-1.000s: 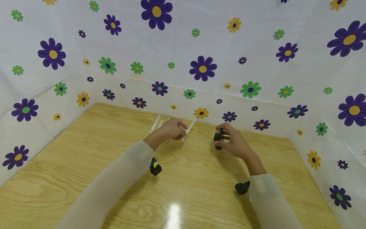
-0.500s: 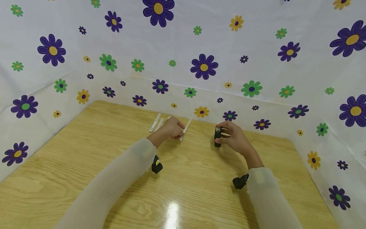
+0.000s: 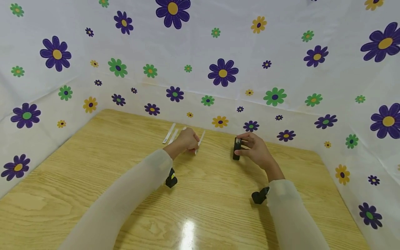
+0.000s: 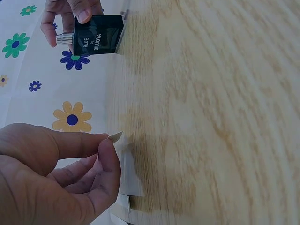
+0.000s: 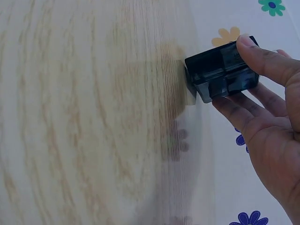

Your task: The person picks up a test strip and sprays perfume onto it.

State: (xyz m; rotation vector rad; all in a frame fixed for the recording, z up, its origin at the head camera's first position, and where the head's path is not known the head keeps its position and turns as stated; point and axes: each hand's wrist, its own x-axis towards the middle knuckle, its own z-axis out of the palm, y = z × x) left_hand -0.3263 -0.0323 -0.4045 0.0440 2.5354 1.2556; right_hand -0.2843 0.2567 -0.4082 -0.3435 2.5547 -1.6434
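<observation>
My left hand pinches a narrow white paper strip between thumb and forefinger near the back of the table. In the left wrist view, the end of that strip pokes out past the fingertips. To the right, my right hand grips a dark glass perfume bottle between thumb and fingers. The bottle carries the lettering "BLUE DE DILUOYA" and has a bare silver spray nozzle. It is upright, its base close over the tabletop. The right wrist view shows its dark side.
More white strips lie side by side left of my left hand, partly covered by it. The wooden table meets flower-printed white cloth at the back and sides. Black wrist cameras stick out from both sleeves.
The left hand has drawn its strip a little leftward, and the strip now appears thinner. The right hand has shifted slightly, with the bottle still in its grip. The head view has tilted slightly.
</observation>
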